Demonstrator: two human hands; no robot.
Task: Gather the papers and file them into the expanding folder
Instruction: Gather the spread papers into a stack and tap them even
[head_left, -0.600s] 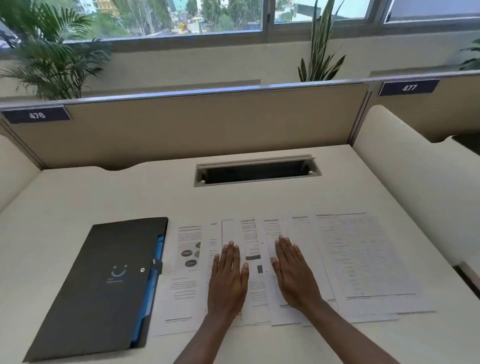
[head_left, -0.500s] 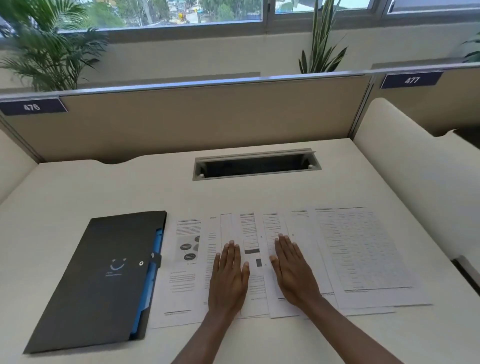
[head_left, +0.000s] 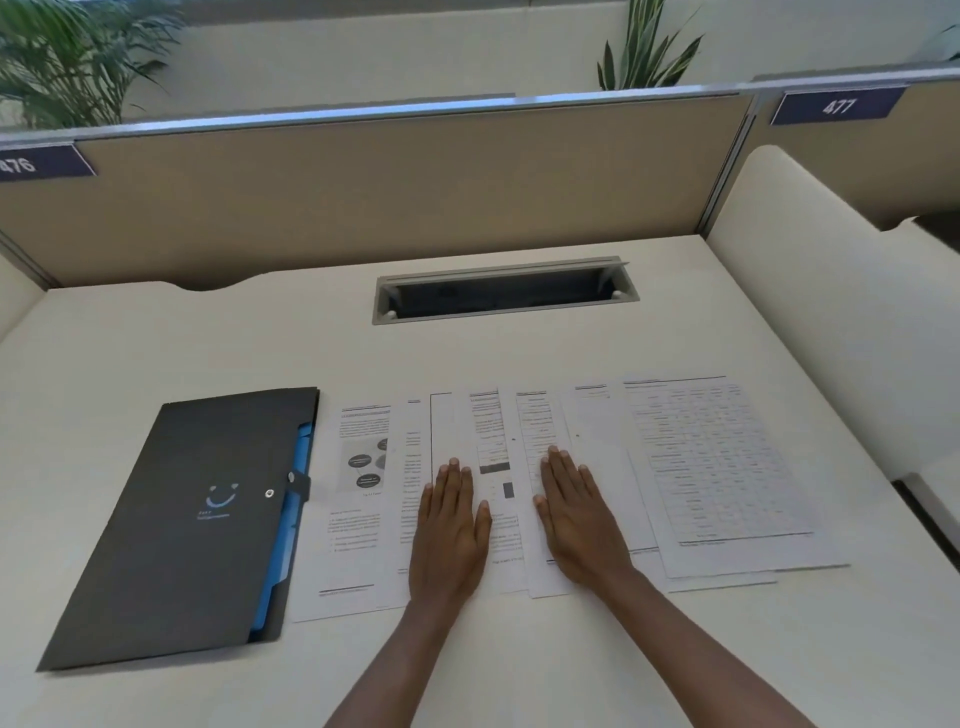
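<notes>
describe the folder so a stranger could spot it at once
On the pale desk, left of the spread papers, lies the expanding folder. Unlike the white sheets it is black, with a smile mark, a snap strap and blue pockets along its right edge.

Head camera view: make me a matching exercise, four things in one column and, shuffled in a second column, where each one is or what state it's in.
Column A
1. folder
2. left hand
3. cable slot
4. grid sheet

Column B
a. far right end of the papers
b. lying flat on the middle sheets
c. closed, left of the sheets
d. set in the desk, behind the sheets

Pairs: 1-c, 2-b, 3-d, 4-a
</notes>
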